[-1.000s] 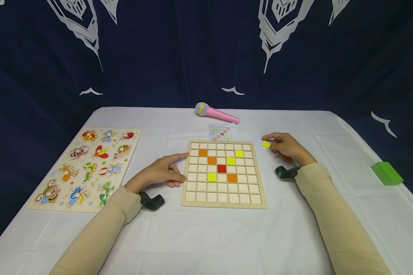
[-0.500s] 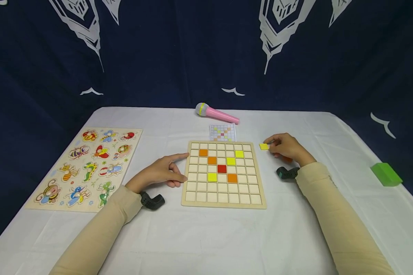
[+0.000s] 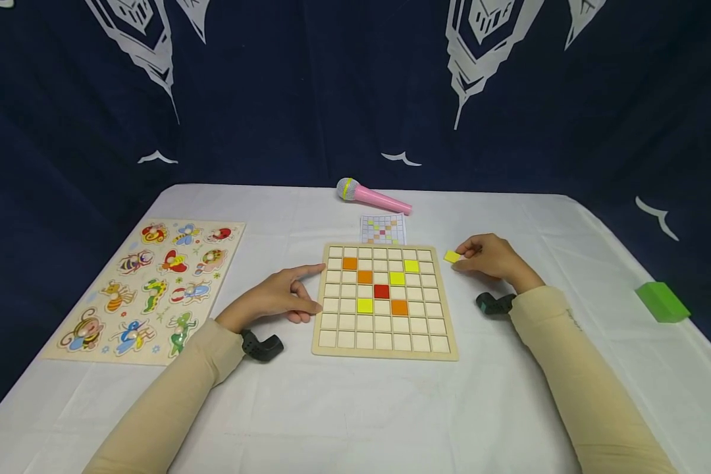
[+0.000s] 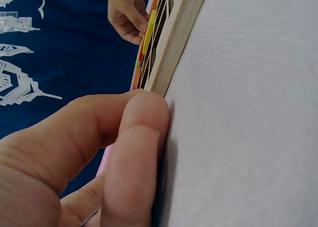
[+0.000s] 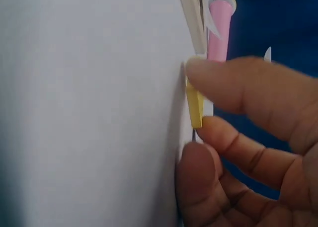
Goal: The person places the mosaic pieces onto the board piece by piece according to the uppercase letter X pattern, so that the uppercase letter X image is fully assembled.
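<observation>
A wooden grid board lies on the white table, with several orange and yellow tiles and one red tile set in its squares. At its left edge, my left hand touches the frame with an extended index finger and the thumb, its other fingers bent. The left wrist view shows fingertips right at the board's side. Right of the board, my right hand pinches a yellow square tile, low over the table. In the right wrist view the tile stands edge-on between thumb and finger.
A small printed pattern card lies behind the board, its near edge by the frame. Beyond it is a pink toy microphone. An insect picture board lies at left, a green block at the right table edge.
My right hand has turned and shifted slightly toward the board with the yellow tile. An orange piece seen beneath that hand earlier no longer shows. The left hand has stayed put.
</observation>
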A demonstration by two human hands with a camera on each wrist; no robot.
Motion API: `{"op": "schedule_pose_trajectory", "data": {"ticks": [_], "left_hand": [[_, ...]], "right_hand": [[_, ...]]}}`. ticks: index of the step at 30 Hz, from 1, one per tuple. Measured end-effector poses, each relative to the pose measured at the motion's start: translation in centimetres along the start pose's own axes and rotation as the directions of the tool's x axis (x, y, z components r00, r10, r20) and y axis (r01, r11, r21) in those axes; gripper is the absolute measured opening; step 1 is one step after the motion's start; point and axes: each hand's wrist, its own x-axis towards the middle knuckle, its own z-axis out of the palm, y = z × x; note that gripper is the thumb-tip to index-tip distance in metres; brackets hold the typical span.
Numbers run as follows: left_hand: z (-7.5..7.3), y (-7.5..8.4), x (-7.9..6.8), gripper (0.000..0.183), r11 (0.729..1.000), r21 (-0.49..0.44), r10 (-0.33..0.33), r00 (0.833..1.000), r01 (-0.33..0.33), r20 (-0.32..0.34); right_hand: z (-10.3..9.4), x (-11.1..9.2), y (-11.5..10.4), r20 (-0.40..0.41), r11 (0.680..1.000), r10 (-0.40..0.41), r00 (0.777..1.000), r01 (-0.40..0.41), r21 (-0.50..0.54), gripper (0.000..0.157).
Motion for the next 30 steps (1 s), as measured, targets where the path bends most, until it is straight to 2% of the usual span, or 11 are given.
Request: {"op": "schedule_pose_trajectory", "data": {"ticks": [6, 11, 17, 22, 30], "left_hand": [[0.0, -0.1, 0.0, 0.094, 1.000, -0.003, -0.002, 1.000, 0.002, -0.003], [0.2, 0.0, -0.1, 0.093, 1.000, -0.004, -0.012, 1.000, 0.012, -0.009], [0.2, 0.1, -0.2, 0.093, 1.000, -0.009, -0.014, 1.000, 0.014, -0.009], [0.1, 0.1, -0.2, 0.093, 1.000, -0.016, -0.010, 1.000, 0.010, -0.006], [0.1, 0.0, -0.1, 0.093, 1.000, -0.012, -0.011, 1.000, 0.011, -0.011]], "right_hand": [[0.4, 0.0, -0.2, -0.016, 1.000, -0.024, 1.000, 0.024, -0.016, 0.035], [0.2, -0.4, -0.3, -0.023, 0.999, -0.036, 0.999, 0.036, 0.013, 0.032], [0.3, -0.9, -1.0, -0.017, 0.993, -0.030, 0.999, 0.032, 0.114, 0.033], [0.7, -1.5, -2.2, 0.005, 0.974, -0.088, 0.996, 0.085, 0.209, 0.033], [1.7, -2.1, -3.9, 0.094, 0.945, -0.146, 0.985, 0.110, 0.309, 0.037]]}}
